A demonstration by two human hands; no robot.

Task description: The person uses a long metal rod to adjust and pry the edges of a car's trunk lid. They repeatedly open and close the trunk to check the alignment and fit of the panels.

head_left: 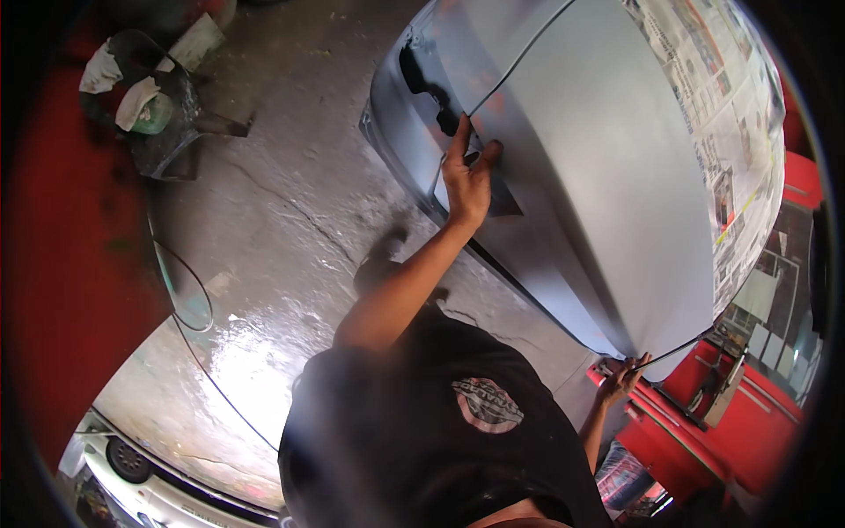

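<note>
A grey car body (pixel 616 150), matt as if primed, fills the upper middle and right. A thin dark panel seam runs down to my left hand (pixel 468 176). That hand lies against the body beside the seam, its index finger stretched out and thumb spread apart, holding nothing I can see. Below it is a dark triangular patch (pixel 504 198). Farther right, my right hand (pixel 623 381) touches the panel's lower corner by another dark edge (pixel 678 348). Its fingers look extended, small in view and partly unclear.
Newspaper (pixel 704 97) covers the car's window area. A dark lamp-shaped opening (pixel 427 88) shows at its corner. Red cabinets (pixel 757 427) stand at right. At left are a black chair (pixel 180 114) with cloths, a red surface (pixel 79 264), a floor cable (pixel 211 374) and a white car (pixel 154 488).
</note>
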